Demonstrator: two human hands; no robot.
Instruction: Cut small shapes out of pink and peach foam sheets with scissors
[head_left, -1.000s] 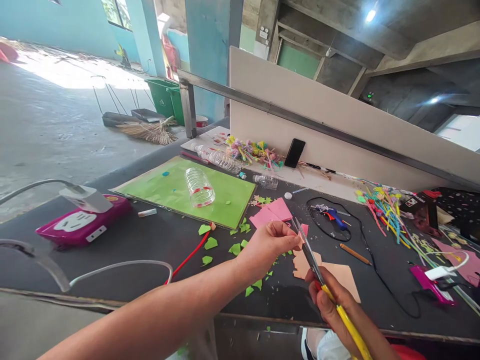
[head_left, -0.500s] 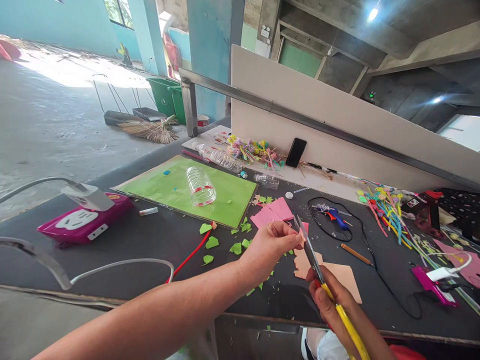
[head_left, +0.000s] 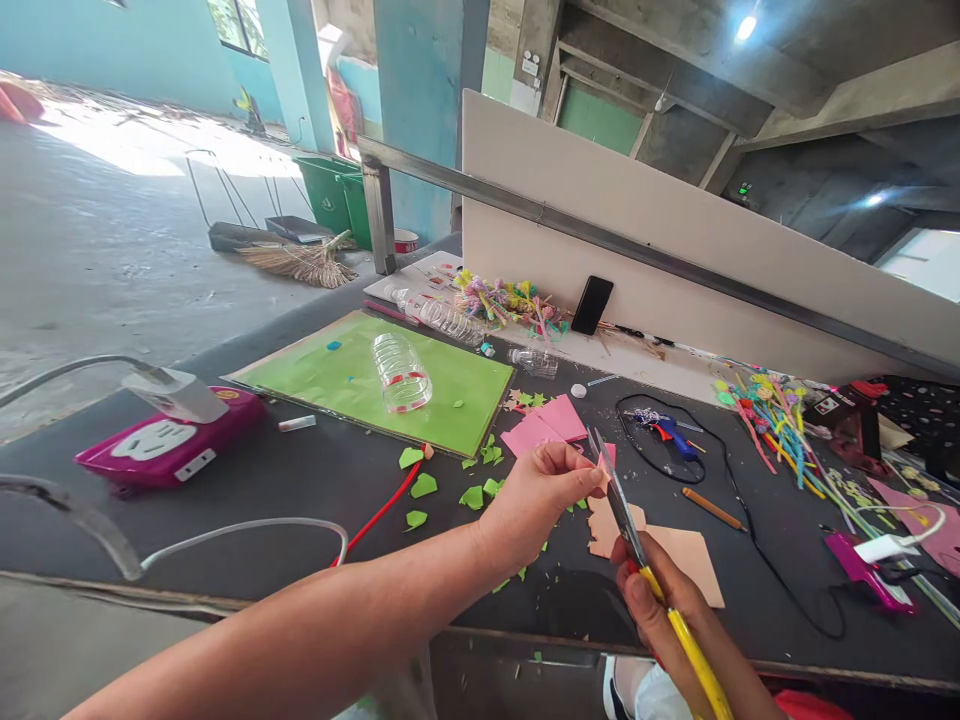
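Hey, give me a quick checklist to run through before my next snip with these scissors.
1. Right hand grips the scissors by the yellow handle: ok.
2. Left hand pinches the pink scrap at the blades: ok.
3. Left fingertips clear of the blades: not ok, they sit right beside them.
4. Scrap seated between the blades: cannot tell.
5. Glue gun and pencil lie apart from the blades: ok.
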